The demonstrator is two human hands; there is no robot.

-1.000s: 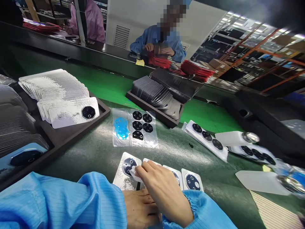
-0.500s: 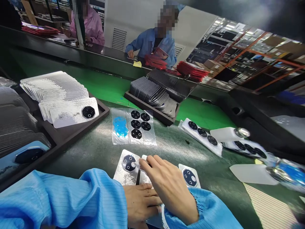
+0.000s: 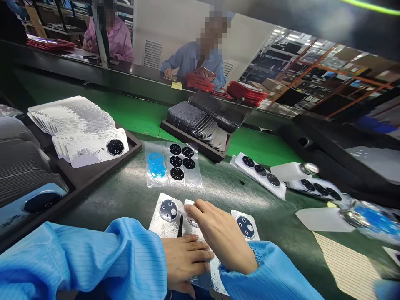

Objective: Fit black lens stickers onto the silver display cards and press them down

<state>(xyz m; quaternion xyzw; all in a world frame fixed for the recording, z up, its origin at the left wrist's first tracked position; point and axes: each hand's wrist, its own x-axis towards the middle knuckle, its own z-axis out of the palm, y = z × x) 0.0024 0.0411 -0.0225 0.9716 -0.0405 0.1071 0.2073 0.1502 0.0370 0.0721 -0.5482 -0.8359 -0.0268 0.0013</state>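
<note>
the likeliest slip here, as i judged it, was the film tab (image 3: 182, 211) tearing or slipping out of the pinch, since only a small corner of it was gripped. a second risk was the middle back cover (image 3: 188, 228) skating on the smooth green tabletop (image 3: 131, 200) if the pull went sideways. that would nudge the left back cover (image 3: 162, 225), which lay just beside it with only a thin dark gap between them. a fingertip could also smear the glossy camera ring (image 3: 168, 209) on that left cover, which sat very near the pinch.

the right hand (image 3: 223, 239) was closed narrow: thumb and first fingers (image 3: 192, 207) were drawn together on the film tab at the top end of the middle back cover, and the other fingers curled loosely behind. the left hand (image 3: 184, 260) lay flat and spread, its fingers pressing down on the lower part of the same cover and gripping nothing. the right hand hid most of that cover.

a third back cover (image 3: 246, 225) lay to the right, partly under the blue sleeve (image 3: 268, 271). farther up the tabletop lay a clear sheet of black lens pieces (image 3: 183, 160), well apart from both hands. a tray of silver covers (image 3: 84, 133) stood to the left.
</note>
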